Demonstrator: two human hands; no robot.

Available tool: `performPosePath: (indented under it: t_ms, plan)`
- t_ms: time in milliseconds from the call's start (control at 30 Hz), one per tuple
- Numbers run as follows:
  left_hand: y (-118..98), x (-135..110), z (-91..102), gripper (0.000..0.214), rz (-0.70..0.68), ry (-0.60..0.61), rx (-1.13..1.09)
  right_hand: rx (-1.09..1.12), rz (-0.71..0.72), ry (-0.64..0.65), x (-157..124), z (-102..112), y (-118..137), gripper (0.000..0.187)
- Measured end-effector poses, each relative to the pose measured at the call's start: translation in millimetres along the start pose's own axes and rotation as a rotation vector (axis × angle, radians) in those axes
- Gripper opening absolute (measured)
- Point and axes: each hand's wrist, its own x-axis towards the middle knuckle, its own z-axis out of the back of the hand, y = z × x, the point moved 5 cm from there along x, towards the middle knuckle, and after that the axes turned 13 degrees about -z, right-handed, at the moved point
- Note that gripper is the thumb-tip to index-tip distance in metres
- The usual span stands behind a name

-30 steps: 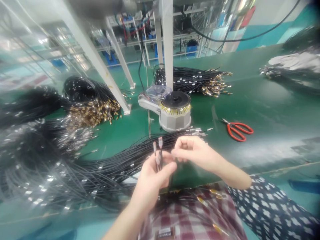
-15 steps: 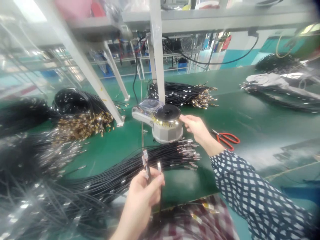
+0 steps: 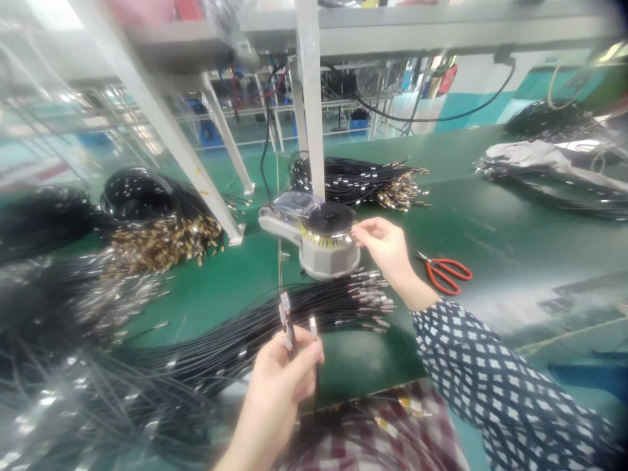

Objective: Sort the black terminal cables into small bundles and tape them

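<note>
My left hand (image 3: 289,379) is closed round a few black cables (image 3: 289,324) whose silver plug ends stick up above the fingers. One plug (image 3: 313,322) stands apart from the others by the thumb. My right hand (image 3: 385,245) pinches at the rim of a round tape dispenser (image 3: 330,252) with a black top disc and yellowish strips round its edge. What lies between those fingertips, possibly a tape strip, is too small to make out. Below the dispenser, a bundle of black cables (image 3: 294,311) lies on the green table, plug ends to the right.
Red-handled pliers (image 3: 449,275) lie right of my right hand. Another cable bundle (image 3: 348,180) sits behind the dispenser, with more cable heaps (image 3: 147,203) at left. White shelf posts (image 3: 309,98) rise from the table (image 3: 441,176). Cables lie across a checked cloth (image 3: 353,448) in front.
My right hand has shifted slightly at the dispenser's rim, its fingers more curled. My left hand keeps its hold on the cables. The view has moved a little.
</note>
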Motion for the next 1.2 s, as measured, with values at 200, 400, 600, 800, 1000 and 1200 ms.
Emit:
performPosePath:
  t_ms: [200, 400, 600, 800, 1000, 1200]
  plan:
    - [-5.5, -2.0, -2.4, 0.034, -0.007, -0.003, 0.016, -0.067, 0.099, -0.064, -14.9, -0.6, 19.7, 0.011]
    - [-14.7, -7.2, -7.0, 0.032, -0.035, -0.034, 0.018, -0.037, -0.034, 0.341, -64.9, -10.2, 29.2, 0.018]
    - [-14.0, -9.8, -3.3, 0.031, -0.093, -0.023, 0.023, 0.095, -0.329, 0.775, -115.0, -26.2, 10.3, 0.022]
    - [-14.0, -10.3, -4.5, 0.029, -0.115, -0.009, 0.048, 0.046, -0.277, 0.831, -123.1, -29.6, 11.9, 0.018]
    - [-14.1, -12.3, -6.1, 0.027, -0.110, -0.002, 0.036, 0.001, -0.212, 0.827, -123.5, -29.1, 15.9, 0.017]
    - [-13.8, -13.5, -4.8, 0.023, -0.118, 0.033, 0.042, -0.029, -0.204, 0.826, -123.5, -30.5, 17.3, 0.014]
